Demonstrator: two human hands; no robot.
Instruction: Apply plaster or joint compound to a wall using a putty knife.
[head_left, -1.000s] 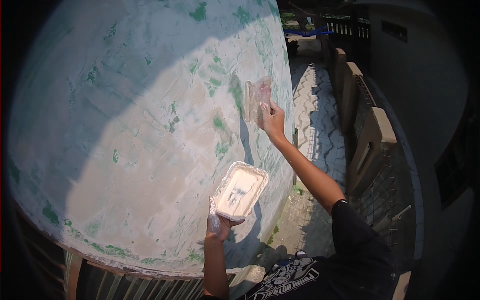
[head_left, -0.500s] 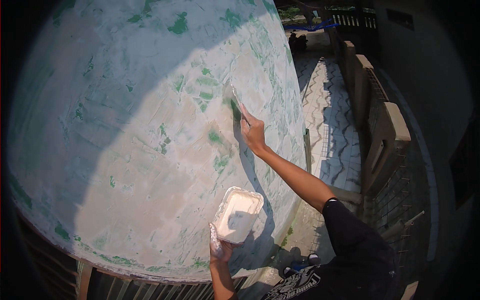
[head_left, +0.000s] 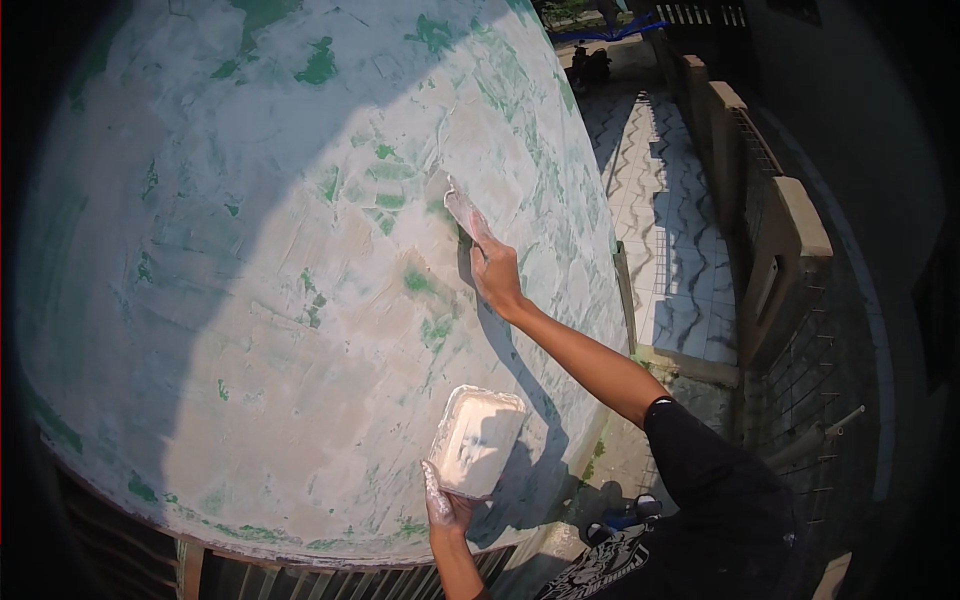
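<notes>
Outdoors in strong sunlight, beside a broad wall (head_left: 270, 430) coated patchily in white over green, with shade across its top and left side. Below its bottom edge, dark upright slats (head_left: 300, 582); off to the right, a pale tiled path (head_left: 690, 270) with wavy dark lines, bordered by a low fence (head_left: 785, 235), and at the far end a motorbike (head_left: 590, 66) near something blue. Reaching up toward the middle of the wall with the right hand (head_left: 497, 275), fingers closed round a flat scraper (head_left: 465, 212), blade pointing up and left beside a greyish green patch; hard to tell whether touching the surface or just short of it. Lower down, gripping a shallow tub (head_left: 490, 390) of whitish paste (head_left: 470, 450) from beneath with the left hand (head_left: 446, 512), thumb smeared white and laid along the near corner, other fingers mostly hidden under it. Tilted to show the paste, well below the scraper and in front of the wall, with shadows of arm and tub falling across the coating.
</notes>
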